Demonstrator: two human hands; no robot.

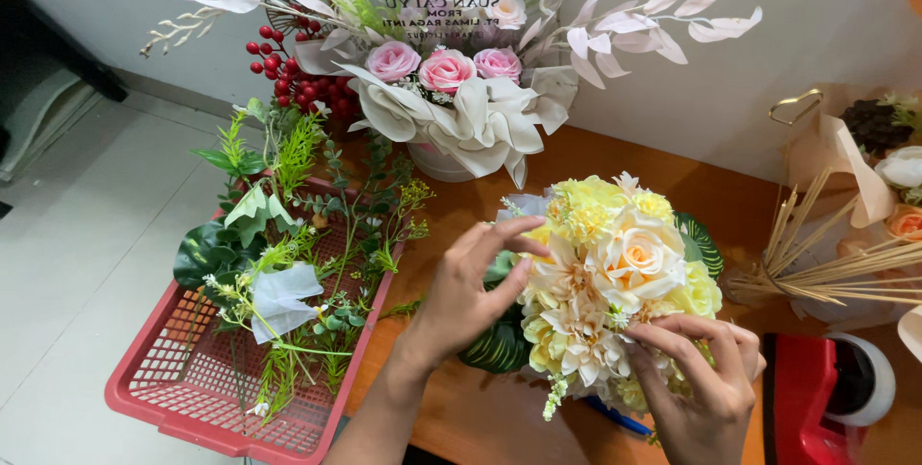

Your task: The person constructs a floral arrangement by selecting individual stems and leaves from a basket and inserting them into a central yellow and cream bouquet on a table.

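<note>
Centrally, bouquet: a yellow and cream flower arrangement (615, 273) stands on the orange-brown table (480, 417), between the two hands, dark green leaves showing at its left and right edges.
Left hand: the left hand (466, 297) lies against the arrangement's left side, fingers curled loosely with the fingertips (523, 230) touching the outer petals; it closes around nothing.
Right hand: the right hand (706, 379) works at the lower right of the arrangement, thumb and forefinger pinched narrowly on a small sprig among the blooms; what exactly is pinched cannot be told.
Basket: a red plastic basket (192, 398) sits just left of the arrangement, overhanging the table edge, filled with loose green sprigs and a white fabric piece (283, 297).
Rear arrangement: pink roses (447, 69) with cream leaves and red berries (293, 71) stand behind, against the wall.
Right side: pale dried stalks (836, 268) and a red tape dispenser (816, 398) lie near.
</note>
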